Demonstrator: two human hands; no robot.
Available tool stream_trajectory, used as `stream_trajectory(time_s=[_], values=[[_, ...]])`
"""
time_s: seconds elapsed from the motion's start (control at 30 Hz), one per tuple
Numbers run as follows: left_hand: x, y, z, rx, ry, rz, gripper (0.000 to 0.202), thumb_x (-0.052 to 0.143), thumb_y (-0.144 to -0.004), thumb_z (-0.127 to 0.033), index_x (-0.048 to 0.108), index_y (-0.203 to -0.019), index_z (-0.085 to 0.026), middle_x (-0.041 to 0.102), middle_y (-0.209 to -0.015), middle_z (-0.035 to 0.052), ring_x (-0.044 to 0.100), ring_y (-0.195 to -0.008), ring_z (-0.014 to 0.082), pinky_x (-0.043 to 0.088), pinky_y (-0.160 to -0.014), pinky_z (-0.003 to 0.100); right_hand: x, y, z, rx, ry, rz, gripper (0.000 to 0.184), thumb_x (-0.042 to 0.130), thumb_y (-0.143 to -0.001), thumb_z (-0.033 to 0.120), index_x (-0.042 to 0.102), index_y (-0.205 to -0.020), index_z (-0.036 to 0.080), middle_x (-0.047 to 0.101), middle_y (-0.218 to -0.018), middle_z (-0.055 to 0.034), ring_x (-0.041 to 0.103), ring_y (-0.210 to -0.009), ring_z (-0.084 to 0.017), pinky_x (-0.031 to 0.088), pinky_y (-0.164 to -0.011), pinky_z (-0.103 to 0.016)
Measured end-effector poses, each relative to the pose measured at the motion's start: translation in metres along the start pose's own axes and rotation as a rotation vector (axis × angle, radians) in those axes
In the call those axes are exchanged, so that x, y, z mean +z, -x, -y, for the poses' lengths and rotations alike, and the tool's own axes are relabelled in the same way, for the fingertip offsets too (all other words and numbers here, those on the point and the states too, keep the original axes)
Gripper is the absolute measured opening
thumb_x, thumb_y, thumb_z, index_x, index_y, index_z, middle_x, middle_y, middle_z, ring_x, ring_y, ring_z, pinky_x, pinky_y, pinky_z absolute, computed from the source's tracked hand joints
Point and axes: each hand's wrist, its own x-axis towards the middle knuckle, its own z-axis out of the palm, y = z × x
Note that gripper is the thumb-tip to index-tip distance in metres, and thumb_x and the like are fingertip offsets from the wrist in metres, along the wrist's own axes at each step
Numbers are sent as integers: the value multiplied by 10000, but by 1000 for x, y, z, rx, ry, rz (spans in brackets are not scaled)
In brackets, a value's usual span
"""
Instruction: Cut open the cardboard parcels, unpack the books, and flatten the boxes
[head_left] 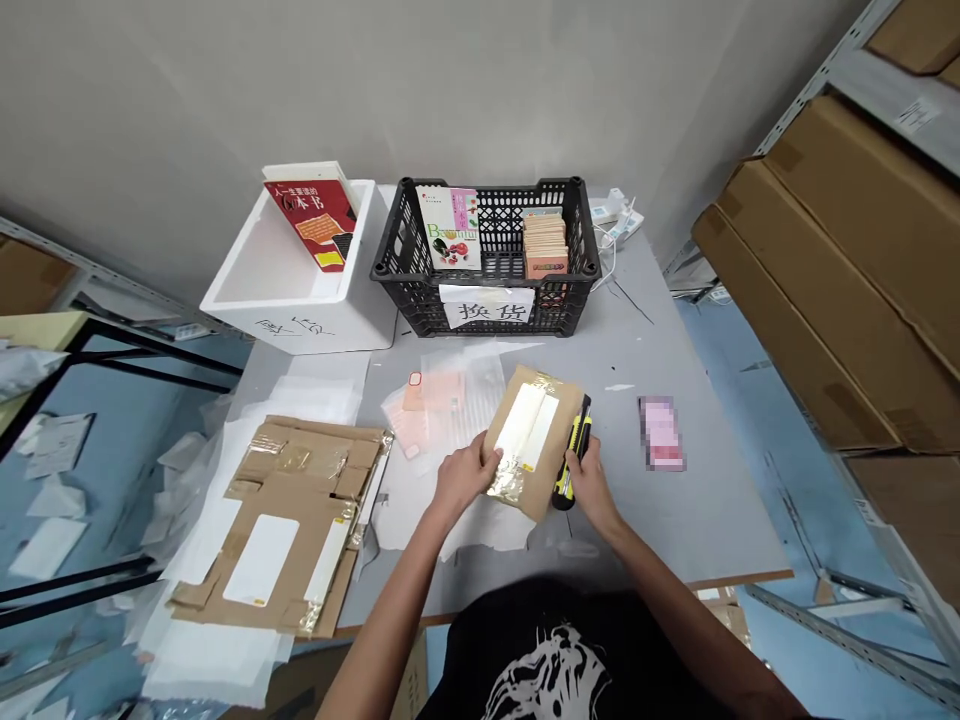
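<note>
Pinning the parcel (pixel 534 440) to the table (pixel 697 520), the left hand (pixel 463 476) grips its near-left edge, apparently to stop it sliding. The right hand (pixel 594 482) clasps a knife (pixel 574 450) against the parcel's right edge, tip pointing away.

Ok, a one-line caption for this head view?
Left hand steadies a taped cardboard parcel while the right hand holds a yellow utility knife beside it on a grey table.

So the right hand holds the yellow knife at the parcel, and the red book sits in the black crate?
No: the head view shows the red book in the white foam box, not the black crate. The right hand holds the yellow knife at the parcel.
</note>
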Motion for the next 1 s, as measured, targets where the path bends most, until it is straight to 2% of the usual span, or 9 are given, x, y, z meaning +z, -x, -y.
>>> stream_trajectory(time_s=[0.1,0.2,0.3,0.4,0.5,0.6,0.73,1.0], values=[[14,17,-23,-2,29,-38,555,316,-917,-495,455,-1363,-195,729,-946,109,673,-912,298,459,-745,357,-16,-17,8,-10,9,-25,451,316,-848,420,386,-1188,133,638,-1100,-181,639,-976,-267,502,-828,-430],[33,31,-42,-27,108,-42,523,313,-922,-506,480,-1340,-240,733,-910,81,683,-875,273,469,-717,340,-44,-42,9,-61,49,36,460,343,-859,415,416,-1222,142,663,-1047,-141,648,-915,-259,503,-805,-415],[49,32,-54,-42,215,-92,543,357,-908,-506,458,-1350,-208,681,-1121,112,638,-1024,277,484,-774,358,-68,-57,10,-138,200,93,458,358,-871,351,445,-1266,135,650,-1109,-142,629,-984,-259,490,-839,-406],[55,17,-63,-45,361,-218,681,377,-895,-525,271,-1451,-147,445,-1428,154,456,-1278,291,472,-893,401,-78,-50,24,-240,418,69,479,326,-918,304,393,-1368,155,626,-1169,-139,612,-1031,-250,486,-837,-376],[58,-3,-73,-32,475,-304,727,361,-901,-532,104,-1500,-211,168,-1567,118,289,-1388,309,463,-931,454,-67,-31,51,-283,673,131,516,300,-961,265,250,-1467,177,660,-1062,-118,657,-859,-223,495,-722,-322],[63,-17,-81,-6,548,-331,653,319,-920,-512,122,-1497,-278,23,-1591,83,240,-1408,323,481,-906,474,-45,-20,77,-293,916,222,569,348,-945,156,191,-1491,185,659,-1025,-108,664,-755,-189,479,-640,-268],[70,-20,-82,-2,578,-342,624,289,-932,-508,141,-1495,-283,-10,-1590,88,263,-1399,316,499,-887,458,-23,-26,89,-262,1081,277,649,405,-905,72,167,-1498,186,649,-1007,-105,665,-720,-155,467,-613,-226],[68,-18,-80,-11,597,-306,607,287,-940,-490,121,-1495,-308,-29,-1592,66,262,-1402,295,484,-911,436,-13,-31,90,-255,1139,309,670,425,-914,111,118,-1505,183,653,-986,-113,671,-702,-144,483,-610,-215]])
